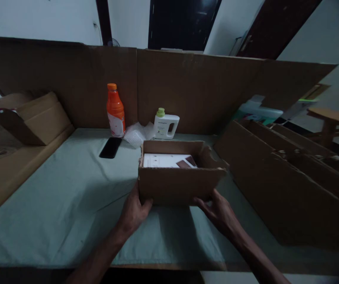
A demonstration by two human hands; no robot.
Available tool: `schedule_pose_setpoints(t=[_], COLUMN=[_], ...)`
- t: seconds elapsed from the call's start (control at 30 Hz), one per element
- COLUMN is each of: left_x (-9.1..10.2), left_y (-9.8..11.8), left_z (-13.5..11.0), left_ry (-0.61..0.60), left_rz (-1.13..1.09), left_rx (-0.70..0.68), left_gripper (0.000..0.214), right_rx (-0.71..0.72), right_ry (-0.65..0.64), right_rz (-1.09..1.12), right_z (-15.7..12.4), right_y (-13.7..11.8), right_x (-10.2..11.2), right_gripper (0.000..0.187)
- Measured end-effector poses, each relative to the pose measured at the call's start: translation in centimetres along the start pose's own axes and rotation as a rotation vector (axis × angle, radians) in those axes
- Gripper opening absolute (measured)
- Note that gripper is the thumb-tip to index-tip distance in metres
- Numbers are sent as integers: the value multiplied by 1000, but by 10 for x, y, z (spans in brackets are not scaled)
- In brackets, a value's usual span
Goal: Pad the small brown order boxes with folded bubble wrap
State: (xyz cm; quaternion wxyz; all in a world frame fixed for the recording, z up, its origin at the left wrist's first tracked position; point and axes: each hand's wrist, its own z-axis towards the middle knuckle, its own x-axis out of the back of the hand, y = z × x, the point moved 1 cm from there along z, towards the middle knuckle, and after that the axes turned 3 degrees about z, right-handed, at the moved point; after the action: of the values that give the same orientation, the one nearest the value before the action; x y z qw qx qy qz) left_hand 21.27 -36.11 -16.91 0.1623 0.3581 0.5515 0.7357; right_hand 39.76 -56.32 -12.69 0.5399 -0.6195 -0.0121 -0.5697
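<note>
An open-topped cardboard box (175, 187) is between my two hands, over the middle of the table. My left hand (134, 211) grips its lower left corner, thumb on the front face. At the lower right corner my right hand (215, 209) does the same, with its other fingers hidden beneath or beside the box. Inside lies a white box or packet (166, 161) with brown patches; its lower part is hidden by the front wall. Behind the cardboard box stand a white jug with a green cap (165, 125) and some crumpled bubble wrap (136, 135).
An orange bottle (116, 110) stands at the back, a black phone (110, 148) lying before it. Cardboard panels (187, 90) wall the far side of the cloth-covered table (98, 221). More cardboard boxes flank it left (39, 118) and right (284, 193).
</note>
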Motion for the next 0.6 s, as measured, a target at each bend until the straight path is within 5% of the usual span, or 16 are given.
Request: schedule_pose_setpoints(t=[0.1,0.27,0.4,0.6], left_x=[-1,44,67,52], left_y=[-7,-44,-57,-62], left_z=[-20,-10,12,-11], left_ry=[-89,-42,-39,56], left_rz=[-91,-25,115,195], left_rx=[9,92,107,206], left_gripper=[48,49,56,54], right_rx=[59,173,212,234], right_ry=[159,100,53,-131], right_rz=[-112,-64,-10,133], right_z=[-51,-103,-96,-57], right_y=[8,12,21,29], right_x=[-1,-49,-49,-30], right_gripper=[22,31,69,132])
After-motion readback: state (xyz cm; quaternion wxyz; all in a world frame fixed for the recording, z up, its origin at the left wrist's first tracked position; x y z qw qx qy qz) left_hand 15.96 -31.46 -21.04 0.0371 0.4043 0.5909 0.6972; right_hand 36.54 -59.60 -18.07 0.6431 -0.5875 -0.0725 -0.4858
